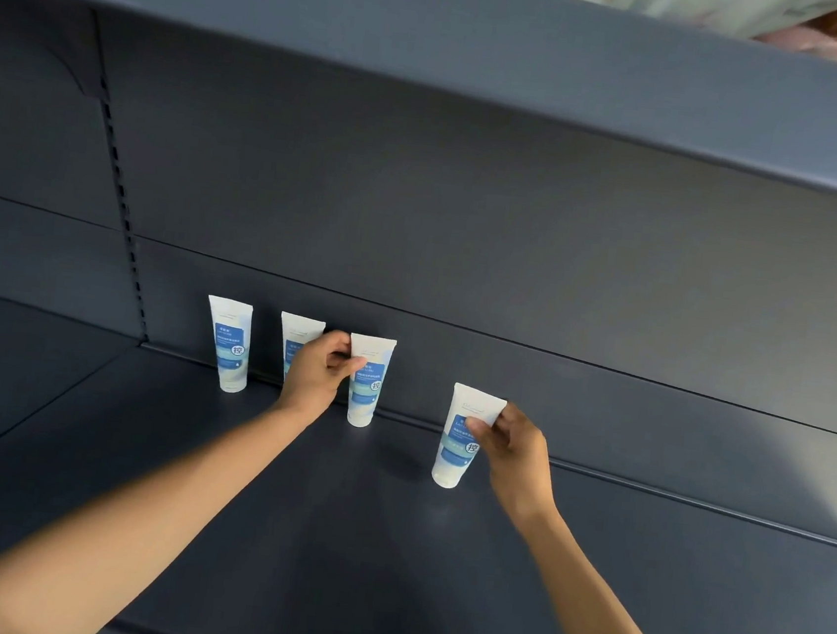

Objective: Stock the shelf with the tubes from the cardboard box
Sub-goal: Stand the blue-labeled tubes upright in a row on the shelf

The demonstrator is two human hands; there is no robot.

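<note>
Dark blue-grey metal shelving fills the view: a flat shelf (382,545) runs below, a plain back panel (469,208) rises behind it, a slotted upright (115,181) stands at the left, and the underside of an upper shelf (434,45) hangs across the top, with something pale and patterned, too blurred to identify, lying above it. Two bare forearms reach in from the bottom edge. The left hand (314,375) pinches the upper edge of the third tube (367,381) between thumb and curled fingers, and this tube stands cap-down just in front of the back panel. The right hand (513,448) grips the fourth tube (463,435) near its crimped top with thumb and fingertips; this one stands forward of the row, well apart from the third. Judging by that, the step in hand is setting these two in line, and doing it well likely means keeping each tube upright on its cap, easing the fourth back toward the panel, matching its spacing to the others, turning the labels forward, and letting go only once each balances, since tall tubes on small caps would tip readily. By count there are four tubes: the first tube (230,343) stands free at the left, the second tube (298,340) sits partly hidden behind the left hand, and the other two are held. Two hands are visible. The cardboard box is not in view.
</note>
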